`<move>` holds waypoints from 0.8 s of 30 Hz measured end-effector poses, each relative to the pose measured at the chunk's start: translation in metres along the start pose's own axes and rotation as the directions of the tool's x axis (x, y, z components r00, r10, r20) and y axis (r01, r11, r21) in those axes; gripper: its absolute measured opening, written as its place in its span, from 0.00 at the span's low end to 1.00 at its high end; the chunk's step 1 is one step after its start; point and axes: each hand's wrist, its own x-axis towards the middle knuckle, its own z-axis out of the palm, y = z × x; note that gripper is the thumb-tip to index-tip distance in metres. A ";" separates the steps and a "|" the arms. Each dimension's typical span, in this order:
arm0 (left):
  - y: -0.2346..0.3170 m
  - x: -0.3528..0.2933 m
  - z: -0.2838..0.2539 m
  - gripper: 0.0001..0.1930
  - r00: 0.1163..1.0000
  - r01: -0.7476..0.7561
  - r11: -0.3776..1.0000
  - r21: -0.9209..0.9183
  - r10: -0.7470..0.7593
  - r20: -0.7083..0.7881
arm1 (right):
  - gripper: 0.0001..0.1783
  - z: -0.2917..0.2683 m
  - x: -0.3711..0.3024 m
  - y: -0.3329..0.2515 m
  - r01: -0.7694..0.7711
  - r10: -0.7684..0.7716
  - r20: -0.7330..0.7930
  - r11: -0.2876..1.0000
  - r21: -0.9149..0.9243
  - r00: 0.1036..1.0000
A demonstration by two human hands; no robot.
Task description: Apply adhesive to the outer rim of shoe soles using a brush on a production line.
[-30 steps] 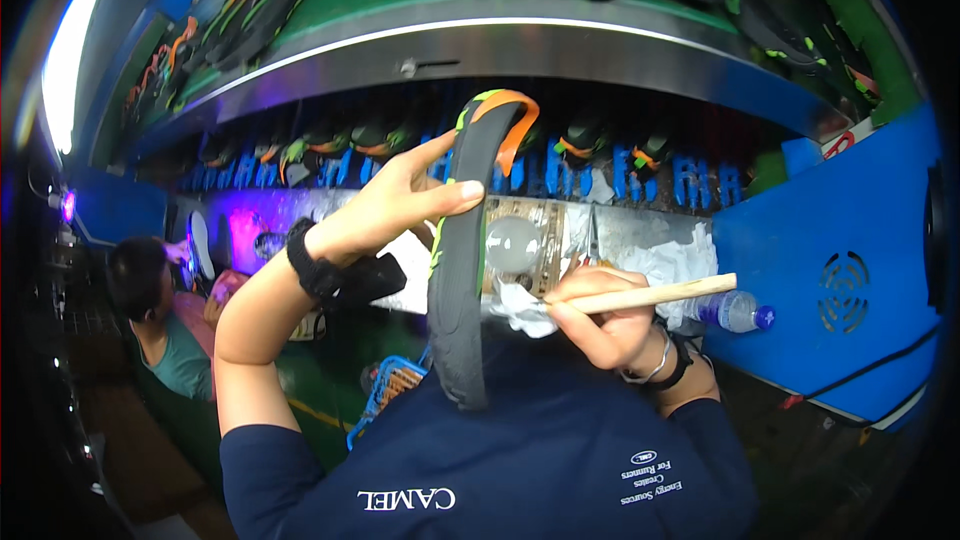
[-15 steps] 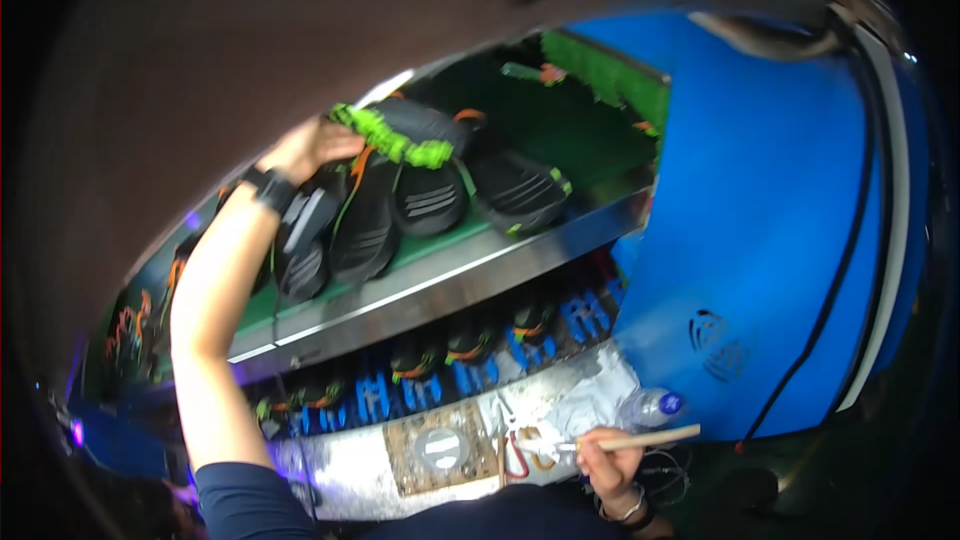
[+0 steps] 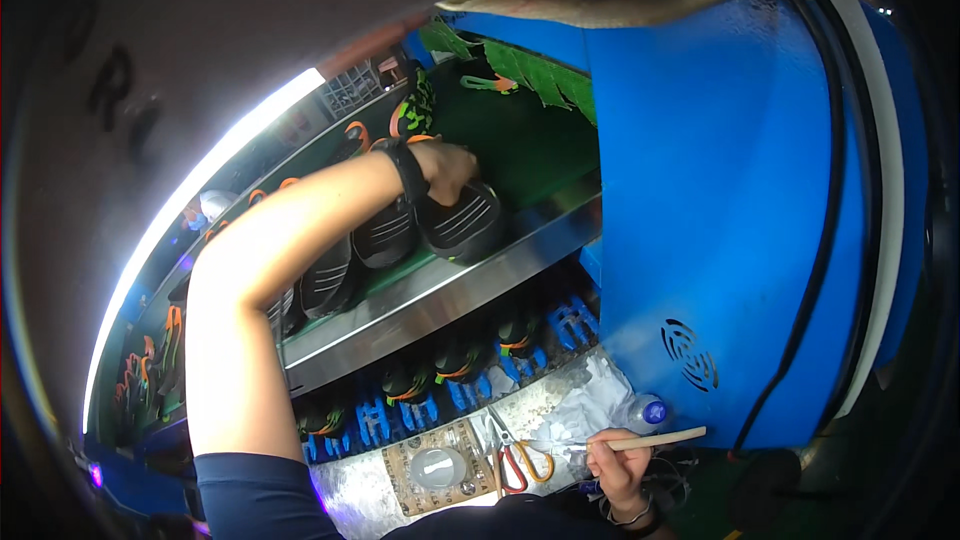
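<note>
Left grip point(image 3: 450, 172) has shifted onto a black shoe point(image 3: 465, 230) at the front edge of the shelf point(image 3: 545, 155), now the one being handled; pinching or spread, I cannot tell. Right grip point(image 3: 615, 462) pinches a stick point(image 3: 670, 437).

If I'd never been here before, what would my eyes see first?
Probably the big bright blue panel on the right, and the glowing light strip curving down the left. Next might come the left grip at a black shoe on the green surface, and the right grip holding a wooden stick near the bottom.
</note>
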 end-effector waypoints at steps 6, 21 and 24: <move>0.014 -0.049 -0.066 0.26 0.970 -0.179 0.984 0.018 0.180 -0.163 | 0.06 -0.001 -0.011 0.007 -0.068 0.068 -0.011 0.998 -0.010 0.998; 0.199 -0.414 0.136 0.22 0.879 0.470 -0.206 -0.858 0.202 0.433 | 0.04 0.082 -0.010 0.121 0.012 0.209 0.531 0.924 -0.382 0.822; 0.236 -0.471 0.154 0.31 0.808 0.543 -0.735 -0.407 0.324 0.493 | 0.05 0.110 -0.023 0.156 0.149 0.143 0.562 0.885 -0.441 0.815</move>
